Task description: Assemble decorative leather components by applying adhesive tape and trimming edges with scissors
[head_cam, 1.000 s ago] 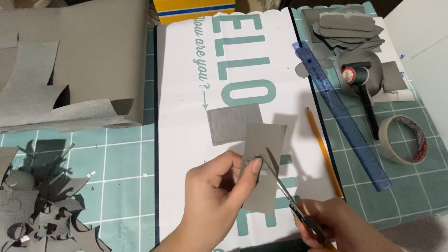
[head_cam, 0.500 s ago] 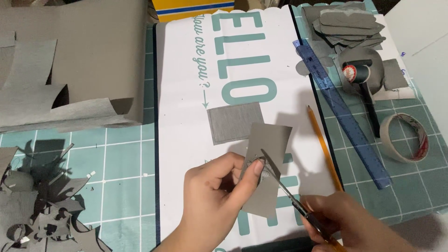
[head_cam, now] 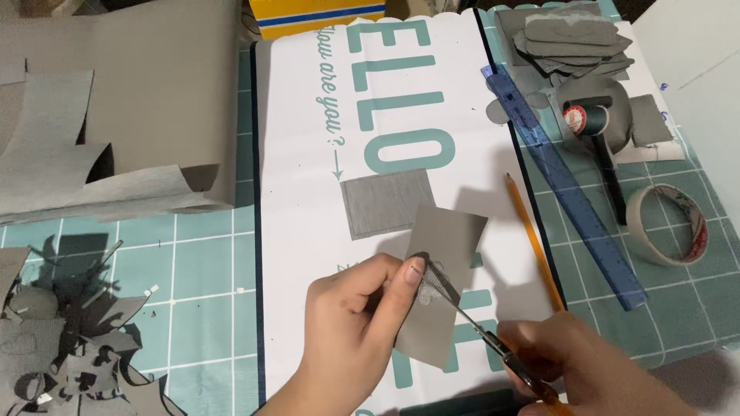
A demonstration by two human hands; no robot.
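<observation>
Grey card piece (head_cam: 441, 289), a tall matte rectangle, is pinched upright by the left hand (head_cam: 358, 323) over the near part of the white printed sheet (head_cam: 308, 231), thumb steadying the edge so the blades can bite. Right hand (head_cam: 597, 370) is closed around scissors (head_cam: 478, 327), whose tips meet the card's left edge. Beside it lies a grey square (head_cam: 388, 202).

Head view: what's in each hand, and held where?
Left hand pinches the grey piece at its left edge; right hand grips the scissors by the handles.
</observation>
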